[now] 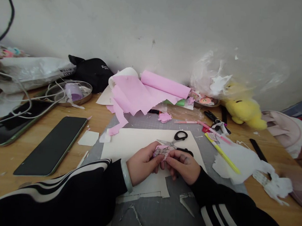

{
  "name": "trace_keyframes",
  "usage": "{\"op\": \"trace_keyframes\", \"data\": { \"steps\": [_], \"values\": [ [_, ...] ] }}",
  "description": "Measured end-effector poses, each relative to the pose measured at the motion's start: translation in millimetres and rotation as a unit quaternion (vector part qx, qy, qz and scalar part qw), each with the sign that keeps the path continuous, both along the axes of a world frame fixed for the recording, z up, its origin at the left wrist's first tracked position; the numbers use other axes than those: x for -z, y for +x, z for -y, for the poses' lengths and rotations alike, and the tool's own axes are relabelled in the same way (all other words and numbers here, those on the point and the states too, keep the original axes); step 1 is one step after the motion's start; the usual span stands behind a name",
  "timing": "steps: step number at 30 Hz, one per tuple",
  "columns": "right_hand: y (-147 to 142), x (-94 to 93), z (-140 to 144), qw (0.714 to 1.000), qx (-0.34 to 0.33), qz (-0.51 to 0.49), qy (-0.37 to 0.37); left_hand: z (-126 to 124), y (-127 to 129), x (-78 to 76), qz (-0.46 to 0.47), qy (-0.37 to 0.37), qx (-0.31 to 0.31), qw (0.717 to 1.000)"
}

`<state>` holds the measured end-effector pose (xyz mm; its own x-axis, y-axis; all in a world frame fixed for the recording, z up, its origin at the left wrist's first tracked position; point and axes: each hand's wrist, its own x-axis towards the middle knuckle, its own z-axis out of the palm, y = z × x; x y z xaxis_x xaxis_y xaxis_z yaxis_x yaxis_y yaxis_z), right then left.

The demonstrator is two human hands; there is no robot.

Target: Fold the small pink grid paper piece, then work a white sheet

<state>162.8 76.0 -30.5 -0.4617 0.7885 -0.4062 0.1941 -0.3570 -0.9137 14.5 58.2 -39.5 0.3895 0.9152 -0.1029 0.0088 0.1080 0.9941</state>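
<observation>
Between my two hands is a small pink paper piece (161, 151) with a dark grid of lines on it. My left hand (144, 162) pinches its left side, thumb on top. At its right edge, my right hand (183, 165) has thumb and fingertips closed on the same piece. Just behind my hands lie black-handled scissors (181, 135), blades pointing left, on a white paper sheet (129, 142). The sheet rests on a grey cutting mat (161, 215). My fingers hide part of the piece and of the scissors.
Pink paper, partly rolled (164, 83), lies against the wall. A dark phone (51, 147) sits at left, near a metal dish (88, 93). To the right are a yellow pen (223, 154), white paper scraps (241, 163) and a yellow plush toy (243, 110).
</observation>
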Motion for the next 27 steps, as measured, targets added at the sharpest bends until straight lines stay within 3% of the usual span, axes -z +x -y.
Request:
{"op": "trace_keyframes", "data": {
  "steps": [5, 16, 27],
  "values": [
    [0.1, -0.1, 1.2, 1.0, 0.004, 0.003, 0.007, 0.6, -0.4, -1.5, -0.013, -0.002, 0.013, 1.0],
    [-1.1, -0.7, -1.2, 0.999, 0.035, -0.015, -0.036, -1.9, 1.2, -0.9, 0.068, -0.058, -0.03, 0.996],
    [-1.1, -0.5, 0.6, 0.999, 0.032, -0.005, -0.011, -1.2, 1.0, -2.9, 0.044, -0.03, -0.008, 0.999]
  ]
}}
